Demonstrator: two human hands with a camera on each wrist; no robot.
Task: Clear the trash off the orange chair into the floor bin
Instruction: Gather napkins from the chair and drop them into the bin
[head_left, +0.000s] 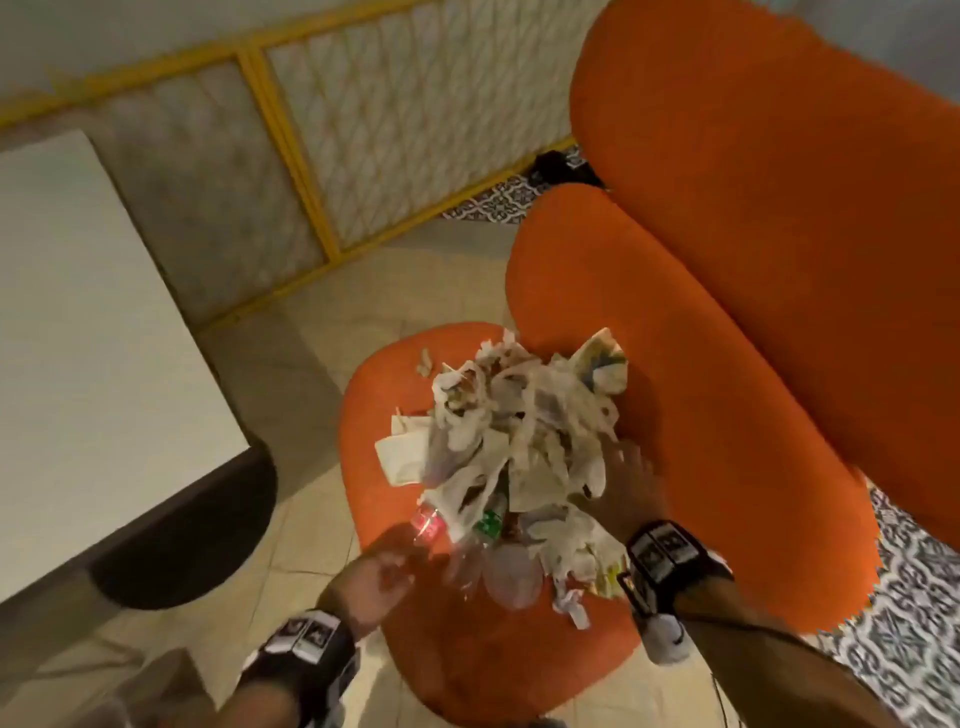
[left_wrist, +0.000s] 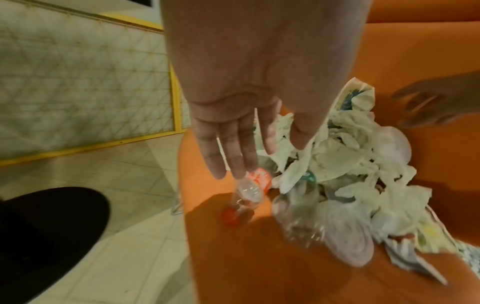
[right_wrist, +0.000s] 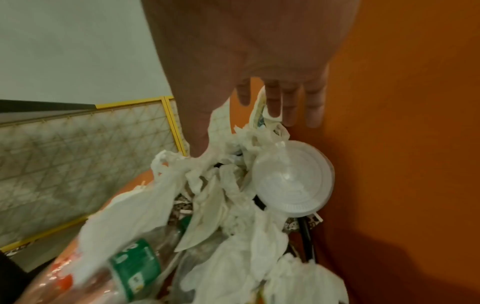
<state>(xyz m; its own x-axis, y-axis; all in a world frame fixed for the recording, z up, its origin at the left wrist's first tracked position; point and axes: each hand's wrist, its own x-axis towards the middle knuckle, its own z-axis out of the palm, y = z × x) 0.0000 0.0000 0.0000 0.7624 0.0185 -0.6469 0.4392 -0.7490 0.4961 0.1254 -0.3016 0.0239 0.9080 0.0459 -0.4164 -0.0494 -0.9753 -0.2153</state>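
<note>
Hands flank trash; table stands left.

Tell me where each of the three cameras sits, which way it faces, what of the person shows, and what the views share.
Head: worn on the head, looks down at the orange chair; both forearms, left hand and right hand show.
Left wrist: looks along open fingers at the red-label bottle.
Right wrist: looks along open fingers at the white lid.
Shared: the trash pile in all three.

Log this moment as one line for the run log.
left hand open over red-label bottle | right hand open at trash pile | orange chair uncleared
</note>
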